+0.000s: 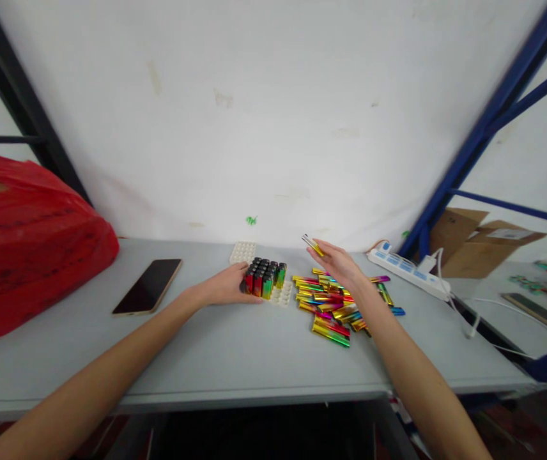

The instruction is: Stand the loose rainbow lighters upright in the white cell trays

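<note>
The right hand (pixel 338 262) pinches a lighter (pixel 314 245) at the far side of a loose pile (pixel 326 298). Left of it, upright lighters (pixel 258 280) fill part of a tray (pixel 282 296); the left hand (pixel 225 285) spreads thumb and fingers around their left end, grip unclear. Farther left: phone (pixel 149 286).

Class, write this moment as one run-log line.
left hand: at standing black-topped pieces | right hand: holding yellow-and-silver piece, raised | white tray: partly filled | loose pieces: piled right of tray
</note>
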`<state>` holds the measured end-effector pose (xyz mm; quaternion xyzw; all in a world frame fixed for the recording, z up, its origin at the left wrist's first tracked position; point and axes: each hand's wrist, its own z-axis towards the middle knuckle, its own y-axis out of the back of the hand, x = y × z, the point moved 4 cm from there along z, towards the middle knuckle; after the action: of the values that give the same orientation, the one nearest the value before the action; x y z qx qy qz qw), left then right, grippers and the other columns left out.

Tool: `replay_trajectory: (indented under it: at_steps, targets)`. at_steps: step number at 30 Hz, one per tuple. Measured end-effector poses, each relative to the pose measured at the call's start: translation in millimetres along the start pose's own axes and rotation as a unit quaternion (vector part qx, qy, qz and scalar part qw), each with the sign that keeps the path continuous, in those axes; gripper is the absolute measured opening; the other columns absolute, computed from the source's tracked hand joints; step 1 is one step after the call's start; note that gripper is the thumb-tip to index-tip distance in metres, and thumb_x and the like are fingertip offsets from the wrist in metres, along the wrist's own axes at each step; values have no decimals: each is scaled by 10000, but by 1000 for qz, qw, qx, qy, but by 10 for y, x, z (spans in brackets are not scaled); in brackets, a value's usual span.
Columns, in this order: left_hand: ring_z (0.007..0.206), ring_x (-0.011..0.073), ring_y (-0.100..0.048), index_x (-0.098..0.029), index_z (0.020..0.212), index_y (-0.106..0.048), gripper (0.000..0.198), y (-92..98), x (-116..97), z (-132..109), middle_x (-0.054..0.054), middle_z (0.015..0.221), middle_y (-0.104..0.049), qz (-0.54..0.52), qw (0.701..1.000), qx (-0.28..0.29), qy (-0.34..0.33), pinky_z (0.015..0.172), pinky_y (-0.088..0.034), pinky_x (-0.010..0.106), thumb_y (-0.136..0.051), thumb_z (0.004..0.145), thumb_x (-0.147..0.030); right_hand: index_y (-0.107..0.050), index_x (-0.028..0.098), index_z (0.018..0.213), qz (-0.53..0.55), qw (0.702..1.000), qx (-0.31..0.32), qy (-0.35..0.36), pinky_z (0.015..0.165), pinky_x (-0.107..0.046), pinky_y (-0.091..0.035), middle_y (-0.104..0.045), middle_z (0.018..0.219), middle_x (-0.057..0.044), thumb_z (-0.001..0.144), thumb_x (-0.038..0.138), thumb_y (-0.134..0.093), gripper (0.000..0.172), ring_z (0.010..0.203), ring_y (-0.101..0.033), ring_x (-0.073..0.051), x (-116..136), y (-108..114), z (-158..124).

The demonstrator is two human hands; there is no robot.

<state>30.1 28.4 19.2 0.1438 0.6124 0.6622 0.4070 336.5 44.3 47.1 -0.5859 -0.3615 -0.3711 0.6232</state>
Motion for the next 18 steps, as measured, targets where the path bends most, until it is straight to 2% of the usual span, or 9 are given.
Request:
replay_trajectory:
  at_steps: [3, 6, 9, 11, 13, 15, 18]
  targets:
    - [1128, 314, -675, -229, 1193, -726, 618, 17, -15, -7, 84, 1208, -745, -11, 1000, -4, 15, 1061, -541, 382, -793, 826, -722, -718, 143, 1045, 17, 999, 19, -35, 1043, -308, -643, -816, 1064, -114, 837, 19, -738, 243, 1063, -794, -200, -76, -85, -31]
    - [1121, 310, -674, -232, 1151, -737, 571, 32, -47, -14, 74, 1191, -752, -26, 1000, -5, 14, 1063, -536, 385, -798, 831, -701, -683, 155, 1112, 3, 998, 31, -56, 1006, -349, -656, -814, 1034, -106, 793, 7, -762, 360, 1026, -798, -207, -144, -151, -73]
    - [1117, 315, -680, -228, 1151, -745, 562, 41, -65, -16, 73, 1179, -757, -35, 999, -7, 11, 1057, -536, 394, -803, 830, -686, -694, 186, 1095, -42, 996, 60, -48, 898, -320, -663, -787, 979, -42, 769, 98, -840, 368, 894, -774, -169, -195, -219, -119]
    - [1118, 317, -683, -230, 1171, -743, 576, 45, -69, -15, 76, 1187, -759, -34, 999, -11, 9, 1051, -540, 395, -801, 830, -690, -707, 201, 1067, -87, 992, 83, -34, 763, -270, -640, -728, 882, 9, 773, 230, -886, 346, 770, -722, -133, -228, -269, -151]
    - [1129, 324, -684, -231, 1184, -739, 592, 47, -70, -14, 82, 1202, -755, -32, 999, -15, 10, 1056, -541, 400, -800, 826, -699, -692, 216, 1057, -134, 986, 101, -19, 600, -225, -559, -677, 831, 36, 775, 399, -901, 396, 652, -644, -105, -260, -321, -183]
    - [1145, 336, -683, -221, 1179, -739, 599, 47, -73, -13, 94, 1209, -748, -32, 999, -13, 12, 1074, -535, 414, -802, 822, -697, -640, 231, 1045, -167, 979, 112, -7, 487, -196, -426, -664, 816, 45, 761, 539, -890, 488, 553, -547, -79, -290, -373, -211]
    - [1148, 347, -684, -201, 1157, -742, 580, 48, -78, -13, 109, 1218, -739, -36, 999, -11, 16, 1079, -534, 430, -809, 826, -672, -541, 261, 1016, -175, 975, 133, -18, 446, -175, -256, -569, 697, 100, 746, 641, -864, 566, 467, -370, -53, -342, -445, -236]
